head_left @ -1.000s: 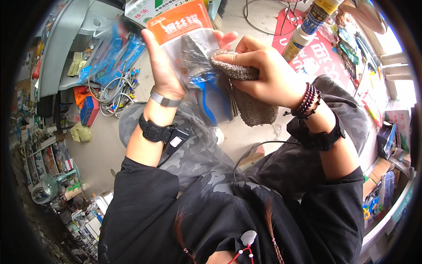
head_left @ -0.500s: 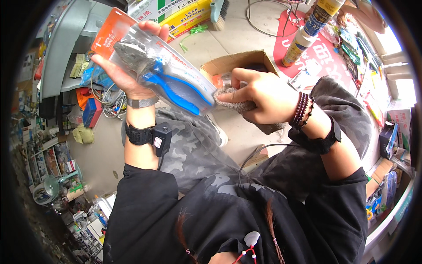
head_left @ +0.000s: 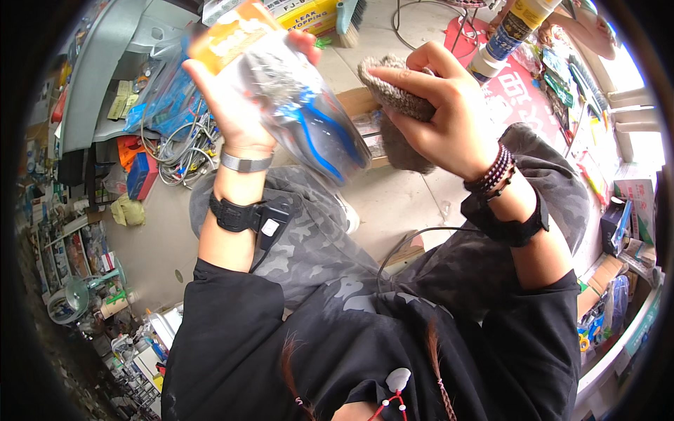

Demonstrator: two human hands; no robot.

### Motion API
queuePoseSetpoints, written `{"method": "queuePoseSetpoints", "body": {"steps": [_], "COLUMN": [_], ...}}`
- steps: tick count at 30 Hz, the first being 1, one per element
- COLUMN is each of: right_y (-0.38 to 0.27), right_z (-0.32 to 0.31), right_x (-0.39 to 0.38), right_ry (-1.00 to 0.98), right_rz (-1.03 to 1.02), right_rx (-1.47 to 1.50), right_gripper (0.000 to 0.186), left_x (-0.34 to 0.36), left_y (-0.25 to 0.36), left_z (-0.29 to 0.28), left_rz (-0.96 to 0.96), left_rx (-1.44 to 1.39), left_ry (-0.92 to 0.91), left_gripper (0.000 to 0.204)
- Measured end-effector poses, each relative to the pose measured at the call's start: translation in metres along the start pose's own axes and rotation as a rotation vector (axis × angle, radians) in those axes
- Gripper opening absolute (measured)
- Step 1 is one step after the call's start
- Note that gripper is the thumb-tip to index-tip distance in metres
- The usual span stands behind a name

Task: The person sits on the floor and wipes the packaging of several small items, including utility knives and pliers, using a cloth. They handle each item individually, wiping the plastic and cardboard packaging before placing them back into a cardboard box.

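Note:
A pair of blue-handled pliers (head_left: 319, 133) sits in clear plastic packaging with an orange card top, tilted across the upper middle. My left hand (head_left: 235, 116) holds the pack from beneath, thumb at one edge and fingertips showing at the other. Glare and motion blur the plier jaws. To the right of the pack, my right hand (head_left: 449, 105) pinches a grey fuzzy cloth (head_left: 393, 88), bunched under the fingers with its lower part hanging down. The cloth is apart from the pack.
Behind the hands stands an open cardboard box (head_left: 357, 102), partly hidden. Farther back are a yellow box (head_left: 312, 17), a brush (head_left: 348, 28) and a white-and-blue bottle (head_left: 509, 42). Coiled cables (head_left: 186, 151) lie left. Another person's arm (head_left: 590, 28) shows at the upper right.
The cloth has come away from the pack's lower end as my right hand rose. My left hand has shifted right and turned the pack steeper.

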State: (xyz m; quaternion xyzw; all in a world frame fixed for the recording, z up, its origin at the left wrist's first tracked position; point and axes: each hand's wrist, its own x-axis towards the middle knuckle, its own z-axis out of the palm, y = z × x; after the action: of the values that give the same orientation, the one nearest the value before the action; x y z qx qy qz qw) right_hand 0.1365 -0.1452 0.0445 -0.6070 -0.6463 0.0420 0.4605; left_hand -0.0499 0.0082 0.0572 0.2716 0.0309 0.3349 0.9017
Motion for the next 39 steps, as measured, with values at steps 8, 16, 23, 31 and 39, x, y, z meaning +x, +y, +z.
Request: {"method": "queuePoseSetpoints", "body": {"steps": [8,16,23,31,39], "right_y": [-0.033,-0.023,0.015,-0.030,-0.042], "right_z": [0.023,0.016,0.003,0.023,0.024], "right_x": [-0.011,-0.009,0.004,-0.009,-0.010], "right_ry": [-0.037,-0.048,0.026,0.035,-0.122], "right_rz": [0.031,-0.086,0.119,-0.116,-0.064], "right_rx": [-0.048,-0.047,-0.259,-0.062,-0.325], "right_gripper": [0.042,0.027,0.028,0.043,0.041], "left_x": [0.006,0.008,0.006,0.002,0.003], "left_y": [-0.053,-0.059,-0.043,-0.064,-0.072], "left_z": [0.002,0.006,0.017,0.018,0.000], "left_rz": [0.012,0.035,0.048,0.069,0.241], "left_rx": [0.424,0.529,0.531,0.564,0.847], "left_ry": [0.265,0.299,0.194,0.349,0.329], "left_gripper": [0.103,0.103,0.107,0.091,0.065]}}
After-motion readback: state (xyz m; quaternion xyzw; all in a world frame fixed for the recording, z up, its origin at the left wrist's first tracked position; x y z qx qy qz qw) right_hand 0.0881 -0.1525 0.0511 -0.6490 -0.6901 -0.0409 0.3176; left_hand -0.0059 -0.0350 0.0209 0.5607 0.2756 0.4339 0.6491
